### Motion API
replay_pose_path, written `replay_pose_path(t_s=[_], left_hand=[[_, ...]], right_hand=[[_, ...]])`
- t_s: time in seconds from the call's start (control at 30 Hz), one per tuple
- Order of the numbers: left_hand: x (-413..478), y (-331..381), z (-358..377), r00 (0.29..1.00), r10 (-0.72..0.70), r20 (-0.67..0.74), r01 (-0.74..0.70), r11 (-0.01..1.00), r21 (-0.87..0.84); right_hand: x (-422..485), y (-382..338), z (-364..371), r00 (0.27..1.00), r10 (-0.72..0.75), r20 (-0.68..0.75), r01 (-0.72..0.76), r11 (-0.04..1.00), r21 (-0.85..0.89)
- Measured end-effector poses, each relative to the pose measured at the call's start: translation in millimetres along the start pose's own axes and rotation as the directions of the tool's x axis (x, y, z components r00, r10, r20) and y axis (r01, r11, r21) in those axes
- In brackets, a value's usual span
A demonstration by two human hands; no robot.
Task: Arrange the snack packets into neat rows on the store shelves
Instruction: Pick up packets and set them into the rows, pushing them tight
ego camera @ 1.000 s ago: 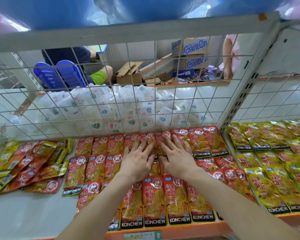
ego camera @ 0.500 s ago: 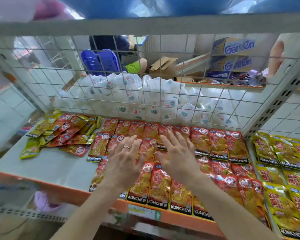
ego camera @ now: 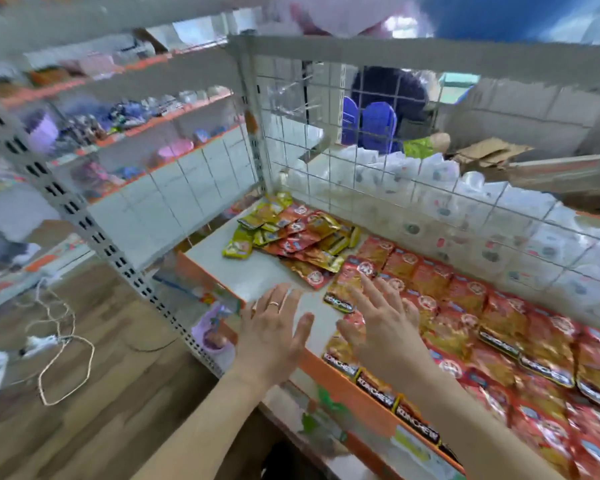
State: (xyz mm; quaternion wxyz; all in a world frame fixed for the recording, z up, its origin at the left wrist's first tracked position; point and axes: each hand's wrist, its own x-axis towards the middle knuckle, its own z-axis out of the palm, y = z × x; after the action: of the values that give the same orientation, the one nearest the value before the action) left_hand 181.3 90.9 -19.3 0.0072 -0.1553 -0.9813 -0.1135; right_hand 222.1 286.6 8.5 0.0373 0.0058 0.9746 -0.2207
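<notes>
Fingers (ego camera: 280,296) on both your hands: straight, spread and released, gripping nothing. Shelf (ego camera: 253,275): white board with an orange front lip, the reference for every entry below. Wire mesh panel (ego camera: 361,161): upright along the shelf's back edge. Red snack packets (ego camera: 499,323): laid flat in overlapping rows across the right part of the shelf, from the mesh to the front lip, KONCHEW bands toward you. White pouches (ego camera: 433,181): massed behind the shelf, beyond the mesh. Loose heap (ego camera: 291,233) of yellow and red packets: unsorted, in the shelf's back left corner, its near edge just beside the first red row. Cord (ego camera: 59,344): looped on the wooden floor, below and left of the shelf. Your right hand (ego camera: 385,327): palm down over the leftmost red packets near the shelf's front; whether it presses them, you cannot tell from this view. Your left hand (ego camera: 271,337): palm down over the bare front-left patch of the shelf, just beside the right hand, heel past the lip. Ring (ego camera: 273,304): on a finger of your left hand.
</notes>
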Motion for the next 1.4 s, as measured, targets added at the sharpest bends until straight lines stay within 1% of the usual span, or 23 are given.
replay_pose_path(t_s=[0.1,0.27,0.37,0.47,0.57,0.63,0.77,0.9,0.93,1.0,1.1,1.2,1.33,1.4], left_hand=[[19.2,-33.5,1.4,1.0,0.009,0.018,-0.009,1.0,0.006],[60.2,-88.6,0.4,1.0,-0.009,0.022,0.009,1.0,-0.026],[87.6,-119.4,3.5,0.999,-0.033,0.003,0.032,0.999,0.01],[122.2,-145.9,6.8,0.998,-0.068,0.007,0.068,0.998,0.015],[149.3,-161.9,5.2,0.995,-0.095,-0.021,0.095,0.995,-0.004],[163.0,-168.2,6.7,0.996,-0.093,0.005,0.093,0.996,-0.007],[179.4,-173.3,9.9,0.999,-0.03,0.027,0.03,1.0,-0.008],[178.6,-172.5,7.6,0.999,0.052,-0.008,-0.052,0.999,-0.012],[177.0,-172.3,4.9,0.997,0.081,-0.013,-0.081,0.997,0.008],[171.5,-173.4,-2.8,0.988,0.152,0.023,-0.153,0.986,0.071],[163.2,-178.7,-6.6,0.952,0.297,0.074,-0.306,0.93,0.205],[160.4,-188.0,-4.0,0.925,0.379,0.043,-0.379,0.903,0.202],[160.0,-193.1,-1.3,0.907,0.418,-0.06,-0.395,0.89,0.228],[155.9,-193.2,-3.2,0.909,0.404,-0.097,-0.383,0.905,0.184]], right_hand=[[26.5,-23.6,14.2,1.0,0.024,0.015,-0.023,0.999,-0.043],[74.2,-59.7,41.0,0.994,0.063,0.085,-0.055,0.994,-0.089],[103.4,-73.4,54.3,0.994,0.095,0.05,-0.089,0.99,-0.106],[128.0,-80.2,65.3,0.983,0.179,0.032,-0.174,0.976,-0.133],[144.6,-84.5,73.1,0.964,0.265,0.015,-0.26,0.954,-0.151],[152.6,-89.5,76.2,0.952,0.305,-0.011,-0.302,0.94,-0.159],[163.5,-95.2,80.3,0.935,0.353,-0.027,-0.352,0.919,-0.178],[164.3,-97.3,76.9,0.928,0.364,-0.081,-0.373,0.903,-0.215],[163.7,-98.0,75.8,0.929,0.36,-0.085,-0.37,0.901,-0.227],[161.9,-99.8,75.3,0.932,0.352,-0.088,-0.363,0.9,-0.241],[158.0,-100.6,77.0,0.937,0.324,-0.127,-0.346,0.905,-0.247],[156.7,-97.4,76.8,0.945,0.294,-0.144,-0.323,0.908,-0.266],[156.4,-96.5,76.4,0.961,0.247,-0.122,-0.272,0.921,-0.28],[151.6,-96.4,82.3,0.972,0.199,-0.126,-0.227,0.931,-0.286]])
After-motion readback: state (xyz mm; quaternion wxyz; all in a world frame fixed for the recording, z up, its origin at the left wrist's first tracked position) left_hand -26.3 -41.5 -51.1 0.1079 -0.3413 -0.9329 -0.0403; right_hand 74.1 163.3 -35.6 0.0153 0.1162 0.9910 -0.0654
